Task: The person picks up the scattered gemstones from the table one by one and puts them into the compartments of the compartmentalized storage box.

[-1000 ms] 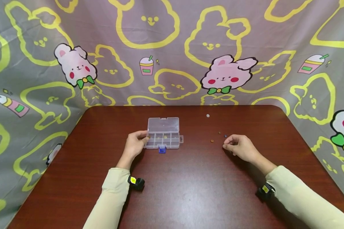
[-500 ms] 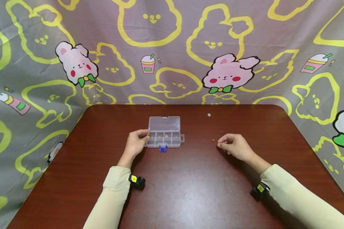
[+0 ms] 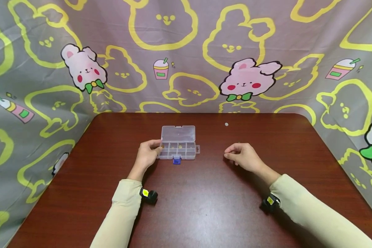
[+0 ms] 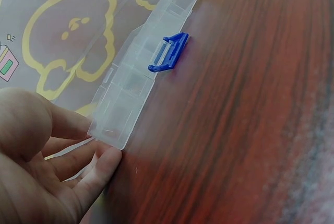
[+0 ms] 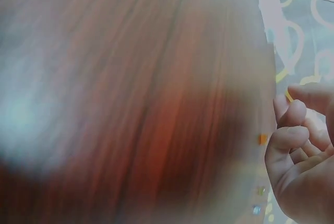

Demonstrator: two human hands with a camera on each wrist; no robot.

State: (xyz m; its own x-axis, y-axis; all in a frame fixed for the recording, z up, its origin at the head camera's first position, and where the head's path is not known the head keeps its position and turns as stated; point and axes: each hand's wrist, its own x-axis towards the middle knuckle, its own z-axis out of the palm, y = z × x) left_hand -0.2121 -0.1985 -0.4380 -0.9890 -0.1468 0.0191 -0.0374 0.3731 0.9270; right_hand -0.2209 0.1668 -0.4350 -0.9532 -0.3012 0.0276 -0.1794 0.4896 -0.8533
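My left hand [image 3: 147, 154] grips the left end of a clear plastic compartment box [image 3: 190, 154], thumb at the near side. In the left wrist view, my left thumb and fingers hold the corner of the box [image 4: 122, 101]. Its lid [image 3: 178, 133] stands raised at the back, and a blue latch [image 3: 177, 161] hangs at the front. Small yellowish pieces lie in several back compartments. To the right of the box, my right hand [image 3: 245, 156] hovers with thumb and fingertips together. Between them a yellow sliver [image 5: 289, 95] shows in the right wrist view, mostly hidden.
An orange piece [image 5: 262, 139], a yellow-green piece [image 5: 261, 190] and a bluish piece [image 5: 256, 209] lie by the right hand, hidden behind it in the head view. A small white piece [image 3: 226, 124] rests farther back. A patterned curtain [image 3: 192, 51] borders the brown table [image 3: 204, 206].
My right hand has moved left toward the box, away from the small pieces, and now covers them in the head view. The left hand keeps its grip on the box.
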